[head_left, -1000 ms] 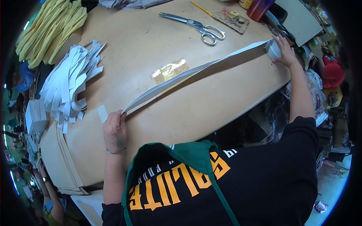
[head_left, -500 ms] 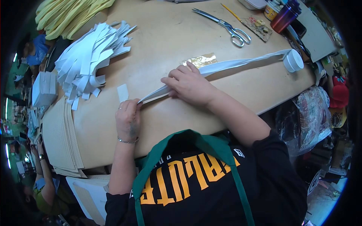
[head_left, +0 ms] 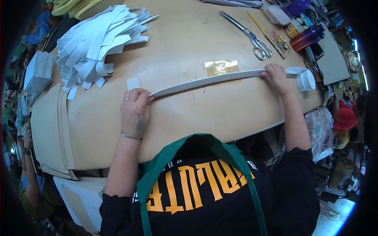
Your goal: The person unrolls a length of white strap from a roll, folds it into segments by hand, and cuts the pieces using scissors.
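Note:
A long white strip (head_left: 208,81) runs across the table, stretched nearly straight between my two hands. My left hand (head_left: 136,108) pinches its left end, fingers closed. Further right, my right hand (head_left: 278,78) grips the strip near its other end, fingers bent over it. Just past that hand the strip joins a white roll (head_left: 306,80) at the table's right edge. A shiny gold-brown film patch (head_left: 222,67) lies on the table behind the strip's middle. Beside my left hand's fingers sits a small white rectangular piece (head_left: 133,83).
A heap of white strips (head_left: 98,43) lies at the back left, with stacked beige sheets (head_left: 49,129) nearer me. Scissors (head_left: 254,39), a thin yellow-handled tool (head_left: 258,24) and a dark red bottle (head_left: 306,38) are at the back right. Another person's arm (head_left: 29,169) shows at far left.
My right hand has slid right along the strip, from near its middle to close by the roll. The strip is straighter now. My left hand still holds its end.

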Available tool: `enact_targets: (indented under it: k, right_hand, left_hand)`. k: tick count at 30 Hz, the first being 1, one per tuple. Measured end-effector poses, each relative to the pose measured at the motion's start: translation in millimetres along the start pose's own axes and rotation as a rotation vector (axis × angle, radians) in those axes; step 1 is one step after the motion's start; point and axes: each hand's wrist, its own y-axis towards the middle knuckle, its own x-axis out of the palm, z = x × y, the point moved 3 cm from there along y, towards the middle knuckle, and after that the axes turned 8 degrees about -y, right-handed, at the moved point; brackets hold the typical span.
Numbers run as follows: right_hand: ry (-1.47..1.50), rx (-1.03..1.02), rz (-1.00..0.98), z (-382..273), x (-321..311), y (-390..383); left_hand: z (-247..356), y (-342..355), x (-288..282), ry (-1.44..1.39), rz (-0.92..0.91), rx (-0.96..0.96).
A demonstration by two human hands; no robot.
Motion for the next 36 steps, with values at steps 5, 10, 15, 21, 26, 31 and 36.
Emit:
enact_targets:
  k: [5,10,15,21,26,31,36]
  right_hand:
    - [0.173,-0.162,0.116,-70.2,-44.9,21.0]
    - [0.615,-0.460,0.001,-253.6,-63.1,51.1]
    - [1.183,-0.198,-0.163,-254.1,-47.9,70.4]
    - [1.563,-0.049,-0.368,-248.3,-38.5,73.9]
    - [1.352,-0.185,-0.067,-256.9,-55.5,64.2]
    - [0.995,-0.427,0.310,-260.9,-68.8,64.3]
    - [0.937,-0.412,0.358,-261.7,-63.7,61.4]
  left_hand:
    - [0.3,7.0,-2.7,-0.005,-0.080,-0.023]
    - [-0.9,15.6,-11.8,-0.035,-0.200,0.007]
    - [-8.0,18.4,-10.5,-0.766,-0.049,-0.425]
    - [-6.9,17.6,0.8,-1.253,0.103,-0.723]
    - [-7.5,17.2,5.2,-1.241,0.154,-0.785]
    - [-5.0,17.3,7.6,-1.198,0.130,-0.775]
    - [-2.4,16.8,6.2,-1.185,0.144,-0.760]
